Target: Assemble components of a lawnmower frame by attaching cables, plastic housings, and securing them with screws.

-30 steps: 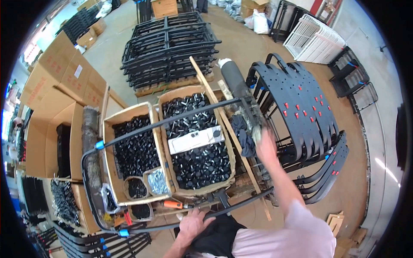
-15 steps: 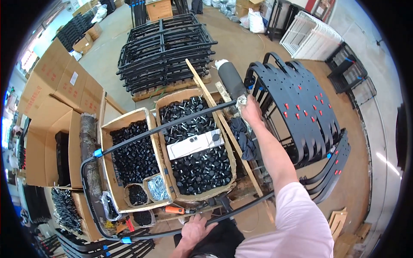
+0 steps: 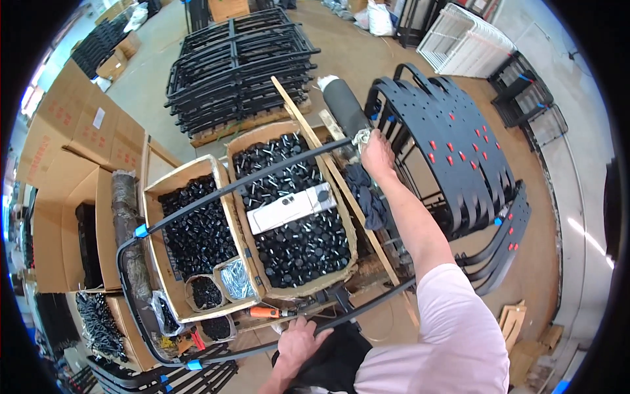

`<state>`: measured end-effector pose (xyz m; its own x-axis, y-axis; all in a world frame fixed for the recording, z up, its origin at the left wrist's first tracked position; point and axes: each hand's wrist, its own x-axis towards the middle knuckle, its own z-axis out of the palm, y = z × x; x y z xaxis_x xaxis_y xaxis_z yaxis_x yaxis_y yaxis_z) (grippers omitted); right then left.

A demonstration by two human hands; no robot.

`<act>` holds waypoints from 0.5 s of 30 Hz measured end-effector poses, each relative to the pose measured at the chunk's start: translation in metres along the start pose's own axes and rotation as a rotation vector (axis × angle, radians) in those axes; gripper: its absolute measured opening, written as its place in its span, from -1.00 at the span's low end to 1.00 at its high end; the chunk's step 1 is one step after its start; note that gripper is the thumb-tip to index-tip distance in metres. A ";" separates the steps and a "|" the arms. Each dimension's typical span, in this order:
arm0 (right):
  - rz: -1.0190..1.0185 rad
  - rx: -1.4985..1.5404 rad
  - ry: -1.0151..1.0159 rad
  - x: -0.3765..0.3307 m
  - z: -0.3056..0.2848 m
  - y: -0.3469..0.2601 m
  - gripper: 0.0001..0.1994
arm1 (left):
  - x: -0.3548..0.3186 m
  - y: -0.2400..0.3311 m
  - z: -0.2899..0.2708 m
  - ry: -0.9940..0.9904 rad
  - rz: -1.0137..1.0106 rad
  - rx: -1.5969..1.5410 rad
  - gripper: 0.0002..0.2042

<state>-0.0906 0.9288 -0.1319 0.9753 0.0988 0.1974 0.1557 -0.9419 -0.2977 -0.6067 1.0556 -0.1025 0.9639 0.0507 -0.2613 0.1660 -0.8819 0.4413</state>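
Concrete workshop floor (image 3: 367, 65), cluttered with metal stock and cardboard. Landmark for all positions: the right-hand carton of black caps (image 3: 295, 203).

Observed:
- Black tube frame (image 3: 243, 186), bent into a long rounded loop, lies across and above the carton. Two blue tape bands are visible on it, both at the near-left end.
- Right hand (image 3: 377, 152): arm stretched out to the far-right corner of the carton, fingers closed round the frame's far end together with a pale rag (image 3: 360, 136).
- Left hand (image 3: 298, 343): just nearer the person than the carton, fingers curled onto the frame's near rail.
- Left-hand carton (image 3: 193, 230) touches the landmark's left side; also full of small black parts. Count: two open cartons.
- White flat box (image 3: 292, 207) lies on top of the caps inside the landmark carton. One.
- Orange-handled tool (image 3: 266, 312) lies just in front of the carton. One.
- Wooden slat (image 3: 335, 174) runs diagonally along its right edge.
- Dark roll (image 3: 344, 105) stands beyond its far-right corner.
- Curved black slat panels (image 3: 453, 144) with red dots are stacked to its right.
- Finished-looking black frames (image 3: 243, 65) are piled on a pallet beyond it; number not countable.

Progress, judged: frame gripped at both ends and apparently being wiped. How much of the tube is done cannot be told.
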 end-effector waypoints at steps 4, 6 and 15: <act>-0.032 -0.071 -0.058 -0.090 -0.040 0.024 -0.72 | -0.004 -0.005 -0.003 -0.001 -0.022 -0.022 -0.43; -0.007 -0.093 -0.020 -0.141 -0.065 0.057 -0.73 | 0.000 0.003 -0.002 -0.017 0.008 -0.022 -0.42; 0.092 -0.295 -0.113 -0.327 -0.155 0.129 -0.72 | -0.010 0.004 0.003 -0.031 0.004 -0.053 -0.42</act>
<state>-0.4135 0.7249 -0.0900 0.9970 0.0281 0.0721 0.0298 -0.9993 -0.0226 -0.6158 1.0504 -0.1005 0.9579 0.0316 -0.2853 0.1732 -0.8562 0.4867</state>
